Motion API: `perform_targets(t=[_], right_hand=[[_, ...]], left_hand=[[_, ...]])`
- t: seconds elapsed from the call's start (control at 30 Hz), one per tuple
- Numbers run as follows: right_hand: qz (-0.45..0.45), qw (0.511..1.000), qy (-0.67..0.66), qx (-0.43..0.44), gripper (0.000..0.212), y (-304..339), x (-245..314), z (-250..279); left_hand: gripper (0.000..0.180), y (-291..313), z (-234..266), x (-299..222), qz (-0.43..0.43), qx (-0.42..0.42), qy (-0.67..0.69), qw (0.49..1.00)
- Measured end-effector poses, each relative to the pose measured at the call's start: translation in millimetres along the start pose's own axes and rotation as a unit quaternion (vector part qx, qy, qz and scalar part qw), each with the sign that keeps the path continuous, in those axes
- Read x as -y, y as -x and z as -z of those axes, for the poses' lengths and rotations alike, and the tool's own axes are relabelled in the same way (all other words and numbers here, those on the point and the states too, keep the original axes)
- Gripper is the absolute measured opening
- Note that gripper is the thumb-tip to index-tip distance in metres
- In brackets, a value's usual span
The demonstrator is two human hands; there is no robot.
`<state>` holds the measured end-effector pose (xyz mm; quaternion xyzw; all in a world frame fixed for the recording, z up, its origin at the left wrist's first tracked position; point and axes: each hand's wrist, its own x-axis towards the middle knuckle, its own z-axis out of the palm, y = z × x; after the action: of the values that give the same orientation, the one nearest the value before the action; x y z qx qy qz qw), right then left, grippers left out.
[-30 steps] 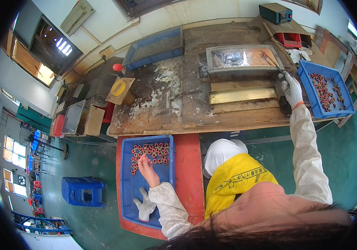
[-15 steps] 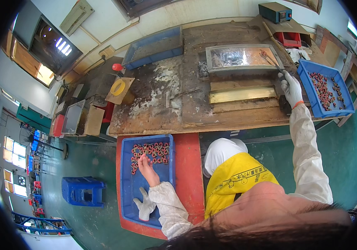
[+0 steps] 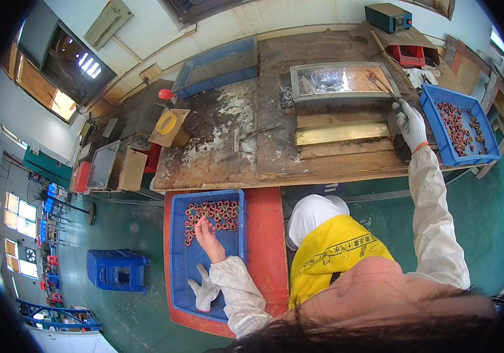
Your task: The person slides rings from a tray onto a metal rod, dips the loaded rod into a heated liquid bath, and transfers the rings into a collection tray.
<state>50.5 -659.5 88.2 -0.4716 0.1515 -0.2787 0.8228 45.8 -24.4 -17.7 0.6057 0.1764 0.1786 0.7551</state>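
Evidently small, stiff and light, the red ring-shaped parts lie lower left in a blue tray; the bare left hand pinches one. The gloved right hand, upper right, grips a thin tool.

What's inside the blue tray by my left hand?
The blue tray holds small red rings under the bare left hand, plus a loose white glove. The forearm hides part of the floor.
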Motion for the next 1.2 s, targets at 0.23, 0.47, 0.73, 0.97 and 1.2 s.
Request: perform_targets(t=[0.23,0.47,0.73,0.97,1.2], right_hand=[[0.002,1.0,-0.001,-0.001,0.025,1,0,-1],[-0.001,1.0,-0.013,0.002,0.026,2,0,-2],[-0.009,0.998,-0.046,0.029,0.026,9,17,-10],[-0.085,0.968,-0.157,0.177,0.027,36,79,-67],[-0.154,0.921,-0.221,0.28,0.031,67,122,-117]], left_hand=[[0.017,2,-2,-3,-0.003,0.002,0.005,1.0],[0.017,3,-3,-5,0.002,0.001,0.0,1.0],[0.017,4,-4,-7,-0.001,0.002,0.002,1.0],[0.016,7,-7,-10,0.002,-0.006,0.003,1.0],[0.016,6,-3,-9,0.005,0.002,0.01,1.0]])
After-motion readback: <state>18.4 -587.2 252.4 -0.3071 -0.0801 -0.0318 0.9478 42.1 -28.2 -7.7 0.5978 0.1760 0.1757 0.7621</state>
